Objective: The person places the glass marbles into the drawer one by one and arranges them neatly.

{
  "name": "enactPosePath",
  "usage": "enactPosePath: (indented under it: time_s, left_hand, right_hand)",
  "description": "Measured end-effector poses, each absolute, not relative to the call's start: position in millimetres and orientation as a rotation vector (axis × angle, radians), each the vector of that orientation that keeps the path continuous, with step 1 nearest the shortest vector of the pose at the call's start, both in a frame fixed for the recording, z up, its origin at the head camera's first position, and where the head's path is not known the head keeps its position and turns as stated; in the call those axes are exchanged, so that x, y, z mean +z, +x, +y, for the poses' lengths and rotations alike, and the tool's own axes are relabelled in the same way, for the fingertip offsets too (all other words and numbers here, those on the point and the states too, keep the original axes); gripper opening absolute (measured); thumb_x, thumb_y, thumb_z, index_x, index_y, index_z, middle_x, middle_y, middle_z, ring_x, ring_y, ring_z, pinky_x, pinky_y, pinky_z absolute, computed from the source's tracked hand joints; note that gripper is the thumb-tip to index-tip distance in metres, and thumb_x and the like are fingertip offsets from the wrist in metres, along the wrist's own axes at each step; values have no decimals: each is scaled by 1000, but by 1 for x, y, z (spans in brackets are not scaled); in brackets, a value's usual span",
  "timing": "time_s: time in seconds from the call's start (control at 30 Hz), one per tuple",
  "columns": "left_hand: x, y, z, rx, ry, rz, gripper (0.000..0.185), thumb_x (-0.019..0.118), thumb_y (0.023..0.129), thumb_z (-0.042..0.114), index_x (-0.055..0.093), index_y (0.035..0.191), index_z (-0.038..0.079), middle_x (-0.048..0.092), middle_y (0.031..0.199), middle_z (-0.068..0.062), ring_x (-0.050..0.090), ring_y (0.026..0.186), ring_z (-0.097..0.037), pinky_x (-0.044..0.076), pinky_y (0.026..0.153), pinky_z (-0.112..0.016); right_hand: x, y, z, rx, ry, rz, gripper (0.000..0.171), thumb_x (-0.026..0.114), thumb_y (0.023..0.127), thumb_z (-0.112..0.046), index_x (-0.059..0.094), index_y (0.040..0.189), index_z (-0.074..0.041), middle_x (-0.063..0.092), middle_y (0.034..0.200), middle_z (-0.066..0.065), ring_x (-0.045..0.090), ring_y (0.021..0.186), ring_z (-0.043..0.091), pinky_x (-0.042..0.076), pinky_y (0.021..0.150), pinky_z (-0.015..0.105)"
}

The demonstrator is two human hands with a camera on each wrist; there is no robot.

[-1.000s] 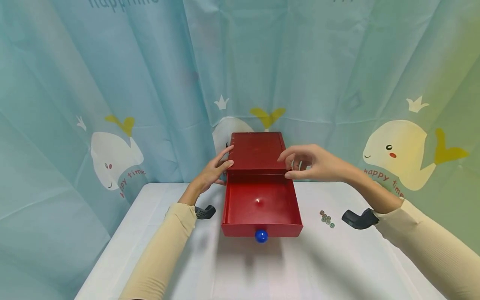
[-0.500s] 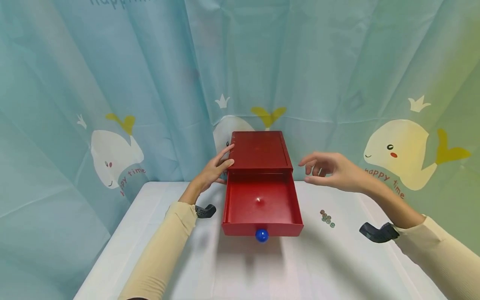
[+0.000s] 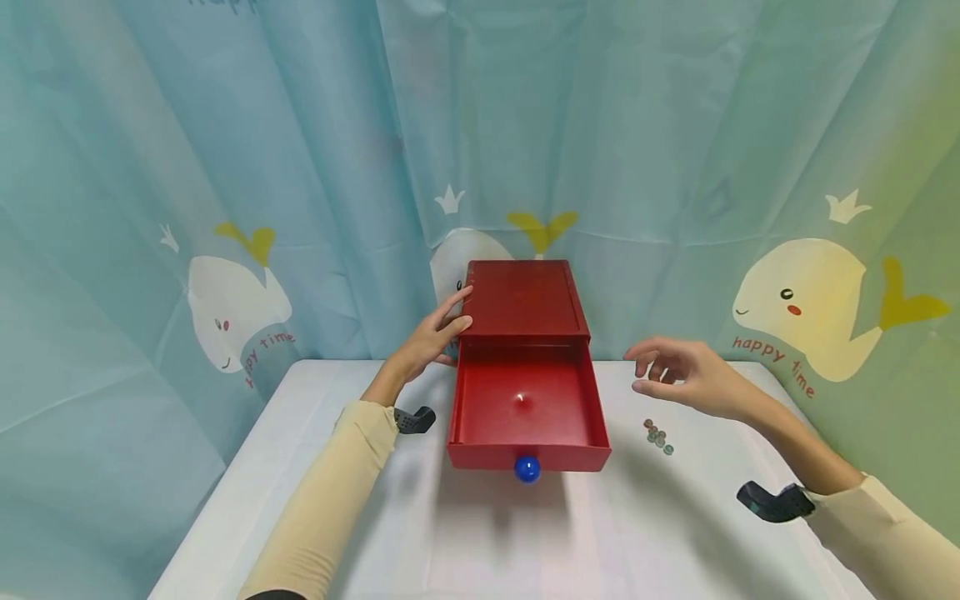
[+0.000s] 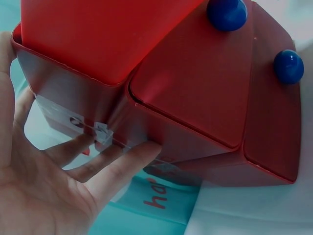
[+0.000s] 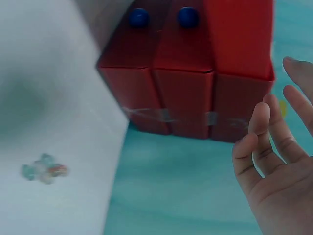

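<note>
Red drawer box (image 3: 522,297) with its top drawer (image 3: 527,406) pulled out.
Glossy red, blue knob (image 3: 527,469); left hand (image 3: 431,339) presses its side with straight fingers, right hand (image 3: 693,382) hovers, fingers relaxed.

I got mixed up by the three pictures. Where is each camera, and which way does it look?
Head: on the person's head, looking down at the table, box, open drawer, both arms.
Left wrist: beside the box's side; left hand touching it.
Right wrist: facing the box's other side, beads; right hand open.
All share the box.
</note>
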State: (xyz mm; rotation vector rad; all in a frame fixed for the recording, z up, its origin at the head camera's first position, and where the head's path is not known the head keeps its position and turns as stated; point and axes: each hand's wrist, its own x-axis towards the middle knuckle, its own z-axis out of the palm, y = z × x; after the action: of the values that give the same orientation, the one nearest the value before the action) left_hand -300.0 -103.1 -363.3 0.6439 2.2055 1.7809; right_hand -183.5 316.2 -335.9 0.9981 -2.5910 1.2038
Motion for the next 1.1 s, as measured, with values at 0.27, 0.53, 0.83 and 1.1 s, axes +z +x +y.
enactPosePath:
  time_s: [0.27,0.53,0.83,1.1]
  left_hand:
    - [-363,-300,-101,1783,637,2204,65,56,102,43,29,160,46,37,161,-12,49,136,-36,58,87,-56]
    - [-362,-300,-103,1773,646,2211,66,55,102,42,27,161,44,33,163,-13,47,138,-38,57,88,-57]
    - [-362,-301,-103,1768,654,2209,66,55,102,43,26,162,44,32,164,-13,45,140,-38,57,89,-57]
    - [-362,-301,-103,1755,659,2221,65,52,103,40,25,162,42,31,164,-15,42,142,-40,55,91,-59]
  right_hand:
    - [-378,-177,337,1166,861,-2624,33,81,88,-9,68,118,-17,65,94,-2,66,76,13,53,65,25]
    - [-421,-175,357,1173,711,-2661,35,83,86,-12,69,118,-17,67,101,2,66,81,11,55,66,27]
    - [-457,-169,374,1162,564,-2707,34,82,88,-14,68,118,-6,70,110,17,64,86,8,53,71,27]
    - [-476,-166,382,1115,437,-2775,30,83,88,-19,71,114,-11,70,110,8,60,91,16,50,73,28]
